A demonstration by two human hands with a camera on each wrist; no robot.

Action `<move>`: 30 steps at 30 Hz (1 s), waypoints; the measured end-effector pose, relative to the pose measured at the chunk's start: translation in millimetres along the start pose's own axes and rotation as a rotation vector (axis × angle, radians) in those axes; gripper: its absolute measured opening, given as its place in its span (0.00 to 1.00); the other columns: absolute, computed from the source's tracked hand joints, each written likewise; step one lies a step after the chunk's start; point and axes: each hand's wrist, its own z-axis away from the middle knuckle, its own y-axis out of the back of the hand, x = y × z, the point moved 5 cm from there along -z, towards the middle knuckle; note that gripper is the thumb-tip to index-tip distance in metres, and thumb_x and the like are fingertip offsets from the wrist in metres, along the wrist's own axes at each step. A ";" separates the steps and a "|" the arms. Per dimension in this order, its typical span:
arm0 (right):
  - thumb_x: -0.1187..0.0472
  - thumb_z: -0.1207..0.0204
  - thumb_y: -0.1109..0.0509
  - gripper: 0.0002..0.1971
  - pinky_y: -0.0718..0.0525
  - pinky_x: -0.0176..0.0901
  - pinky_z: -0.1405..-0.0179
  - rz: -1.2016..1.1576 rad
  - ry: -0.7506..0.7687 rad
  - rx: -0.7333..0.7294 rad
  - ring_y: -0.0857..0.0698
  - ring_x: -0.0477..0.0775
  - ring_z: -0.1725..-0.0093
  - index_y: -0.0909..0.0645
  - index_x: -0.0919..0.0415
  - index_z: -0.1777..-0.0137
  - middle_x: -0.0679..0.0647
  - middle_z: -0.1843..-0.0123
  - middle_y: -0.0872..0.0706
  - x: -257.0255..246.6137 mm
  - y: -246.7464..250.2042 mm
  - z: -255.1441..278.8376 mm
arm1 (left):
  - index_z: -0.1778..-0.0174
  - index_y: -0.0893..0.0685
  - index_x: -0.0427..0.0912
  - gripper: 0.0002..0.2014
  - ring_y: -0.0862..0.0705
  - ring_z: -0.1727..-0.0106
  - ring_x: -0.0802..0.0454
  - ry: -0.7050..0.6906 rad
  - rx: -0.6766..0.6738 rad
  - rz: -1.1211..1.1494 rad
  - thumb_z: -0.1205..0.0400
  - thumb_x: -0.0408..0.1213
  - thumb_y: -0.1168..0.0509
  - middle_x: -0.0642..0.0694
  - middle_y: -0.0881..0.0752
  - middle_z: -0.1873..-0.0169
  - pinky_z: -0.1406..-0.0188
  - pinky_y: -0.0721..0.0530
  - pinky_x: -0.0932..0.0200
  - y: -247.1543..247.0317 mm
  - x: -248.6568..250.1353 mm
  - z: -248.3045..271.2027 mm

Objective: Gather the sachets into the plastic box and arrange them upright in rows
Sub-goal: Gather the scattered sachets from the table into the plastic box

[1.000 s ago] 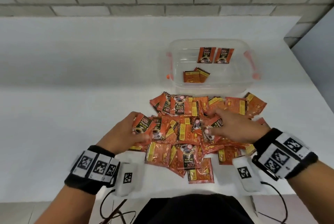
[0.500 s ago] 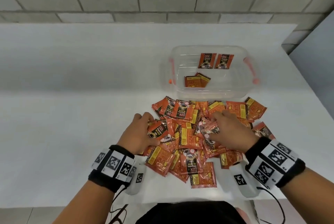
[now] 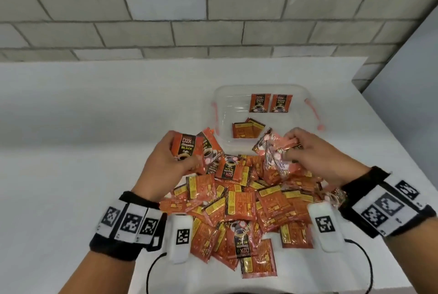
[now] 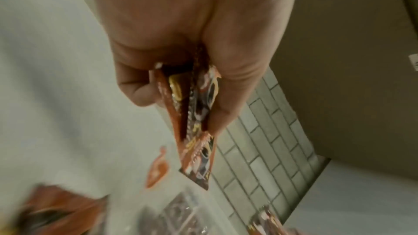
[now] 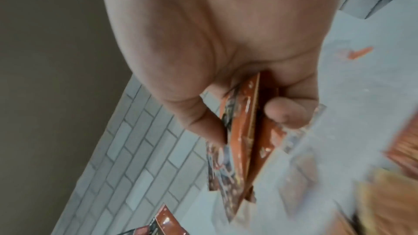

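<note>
A heap of orange coffee sachets (image 3: 244, 208) lies on the white table in front of me. My left hand (image 3: 166, 158) grips a small stack of sachets (image 3: 187, 149), lifted above the heap's far left; the same stack (image 4: 194, 124) shows pinched between thumb and fingers in the left wrist view. My right hand (image 3: 310, 153) holds another bunch of sachets (image 3: 272, 151) over the heap's far right, seen edge-on as a fanned bunch (image 5: 242, 142). The clear plastic box (image 3: 220, 108) stands just beyond both hands. Two sachets (image 3: 270, 103) stand upright against its far wall and two (image 3: 246, 127) lie flat on its floor.
The box has orange side latches (image 3: 315, 113). A grey brick wall (image 3: 213, 9) runs behind the table. The table's right edge (image 3: 403, 156) drops off beside the box. White wrist devices with cables (image 3: 180, 236) hang near the table's front edge.
Both hands have lifted off the heap with sachets in them and moved toward the box. The head camera has come closer and tilted up.
</note>
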 end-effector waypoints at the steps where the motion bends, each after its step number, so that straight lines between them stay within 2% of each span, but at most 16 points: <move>1: 0.67 0.23 0.33 0.07 0.26 0.44 0.68 -0.097 0.015 0.063 0.21 0.51 0.69 0.24 0.55 0.49 0.57 0.58 0.18 -8.8 11.2 -8.0 | 0.52 0.21 0.48 0.15 0.11 0.61 0.58 -0.011 0.020 0.035 0.27 0.29 0.25 0.51 0.11 0.60 0.62 0.12 0.60 -5.3 13.0 -11.3; 3: 0.67 0.22 0.36 0.05 0.26 0.46 0.69 -0.198 0.031 0.183 0.23 0.54 0.67 0.24 0.57 0.51 0.56 0.59 0.20 -21.9 29.8 -30.1 | 0.50 0.19 0.45 0.13 0.10 0.59 0.54 0.018 0.012 0.099 0.26 0.28 0.27 0.47 0.11 0.57 0.65 0.12 0.59 -24.3 32.7 -39.1; 6: 0.68 0.23 0.38 0.06 0.26 0.41 0.74 -0.179 0.009 0.260 0.21 0.53 0.72 0.21 0.58 0.56 0.57 0.61 0.15 -26.0 40.8 -72.5 | 0.44 0.19 0.36 0.15 0.11 0.57 0.51 0.093 -0.066 0.114 0.26 0.29 0.29 0.40 0.11 0.50 0.72 0.15 0.62 -63.8 46.6 -83.2; 9: 0.67 0.23 0.38 0.08 0.25 0.41 0.71 0.023 -0.057 0.184 0.24 0.50 0.72 0.21 0.58 0.61 0.58 0.61 0.18 -10.8 35.8 -112.0 | 0.45 0.21 0.39 0.14 0.15 0.53 0.50 -0.002 -0.123 -0.289 0.24 0.39 0.29 0.47 0.15 0.53 0.67 0.23 0.63 -97.4 55.4 -113.6; 12: 0.62 0.19 0.37 0.09 0.16 0.42 0.62 0.233 -0.134 0.087 0.17 0.51 0.64 0.23 0.55 0.62 0.56 0.59 0.17 7.9 29.6 -138.7 | 0.42 0.25 0.38 0.16 0.18 0.47 0.44 0.003 -0.231 -0.643 0.21 0.38 0.30 0.44 0.19 0.50 0.58 0.22 0.58 -125.2 50.7 -127.5; 14: 0.62 0.21 0.33 0.06 0.12 0.44 0.55 0.303 -0.193 0.040 0.11 0.58 0.56 0.17 0.65 0.54 0.62 0.54 0.12 18.2 26.2 -151.9 | 0.41 0.23 0.35 0.14 0.17 0.44 0.42 0.051 -0.261 -0.736 0.21 0.33 0.33 0.39 0.17 0.44 0.55 0.21 0.58 -134.4 41.1 -134.5; 15: 0.63 0.23 0.31 0.09 0.12 0.50 0.49 0.338 -0.221 0.022 0.11 0.60 0.53 0.17 0.68 0.49 0.64 0.51 0.11 21.6 24.0 -157.1 | 0.41 0.22 0.34 0.13 0.17 0.43 0.42 0.068 -0.269 -0.770 0.20 0.31 0.34 0.38 0.17 0.43 0.55 0.20 0.59 -137.6 36.9 -136.8; 16: 0.62 0.24 0.29 0.11 0.13 0.55 0.46 0.375 -0.240 -0.001 0.11 0.61 0.50 0.16 0.68 0.45 0.64 0.49 0.11 24.5 21.5 -160.8 | 0.41 0.22 0.33 0.12 0.16 0.43 0.42 0.078 -0.276 -0.803 0.20 0.29 0.36 0.37 0.16 0.42 0.55 0.21 0.59 -139.9 32.4 -138.3; 18: 0.60 0.25 0.27 0.15 0.13 0.55 0.45 0.465 -0.262 -0.043 0.11 0.60 0.48 0.16 0.67 0.41 0.62 0.47 0.11 26.4 16.0 -163.9 | 0.42 0.21 0.33 0.10 0.16 0.43 0.42 0.106 -0.292 -0.858 0.19 0.28 0.36 0.37 0.16 0.42 0.57 0.21 0.61 -142.9 26.6 -139.0; 21: 0.51 0.29 0.23 0.27 0.14 0.47 0.49 0.528 -0.284 -0.023 0.13 0.58 0.47 0.20 0.68 0.35 0.60 0.43 0.13 27.3 13.9 -164.8 | 0.40 0.22 0.33 0.14 0.16 0.43 0.43 0.131 -0.313 -0.838 0.20 0.33 0.32 0.38 0.17 0.41 0.58 0.21 0.60 -144.1 28.3 -136.8; 23: 0.43 0.31 0.23 0.37 0.17 0.44 0.55 0.518 -0.310 -0.017 0.15 0.58 0.47 0.26 0.69 0.30 0.60 0.40 0.15 27.0 14.9 -160.5 | 0.30 0.28 0.35 0.23 0.19 0.39 0.43 0.077 -0.328 -0.766 0.19 0.39 0.33 0.39 0.20 0.35 0.51 0.19 0.58 -141.1 36.3 -131.0; 24: 0.42 0.30 0.25 0.39 0.18 0.43 0.57 0.511 -0.311 -0.020 0.15 0.58 0.47 0.28 0.69 0.28 0.61 0.39 0.16 24.7 15.6 -156.0 | 0.25 0.31 0.37 0.27 0.20 0.36 0.44 0.034 -0.330 -0.720 0.19 0.42 0.34 0.39 0.22 0.32 0.46 0.20 0.57 -137.0 41.8 -125.8; 25: 0.44 0.27 0.27 0.37 0.18 0.43 0.57 0.509 -0.301 -0.018 0.16 0.58 0.45 0.30 0.68 0.27 0.61 0.36 0.17 21.0 17.3 -149.6 | 0.23 0.33 0.40 0.29 0.21 0.34 0.45 -0.013 -0.323 -0.678 0.18 0.44 0.34 0.41 0.23 0.30 0.43 0.22 0.58 -130.2 48.1 -118.9; 27: 0.50 0.22 0.31 0.30 0.20 0.44 0.51 0.514 -0.252 0.020 0.19 0.59 0.39 0.31 0.66 0.26 0.61 0.31 0.21 10.5 23.1 -132.5 | 0.25 0.29 0.45 0.26 0.21 0.36 0.48 -0.089 -0.282 -0.607 0.18 0.48 0.34 0.44 0.22 0.32 0.44 0.26 0.61 -108.5 56.4 -103.1; 29: 0.53 0.22 0.32 0.27 0.24 0.44 0.42 0.539 -0.131 0.110 0.23 0.59 0.33 0.30 0.63 0.25 0.61 0.28 0.24 -2.8 28.9 -113.4 | 0.33 0.22 0.47 0.19 0.19 0.45 0.52 -0.088 -0.226 -0.516 0.19 0.49 0.34 0.47 0.17 0.42 0.50 0.26 0.62 -78.9 51.0 -86.6; 30: 0.53 0.22 0.33 0.26 0.25 0.43 0.43 0.550 -0.053 0.169 0.22 0.59 0.34 0.29 0.61 0.26 0.60 0.29 0.23 -9.5 29.1 -103.1 | 0.38 0.20 0.48 0.16 0.18 0.50 0.54 -0.069 -0.198 -0.489 0.19 0.50 0.34 0.49 0.16 0.47 0.54 0.25 0.61 -63.4 42.9 -78.4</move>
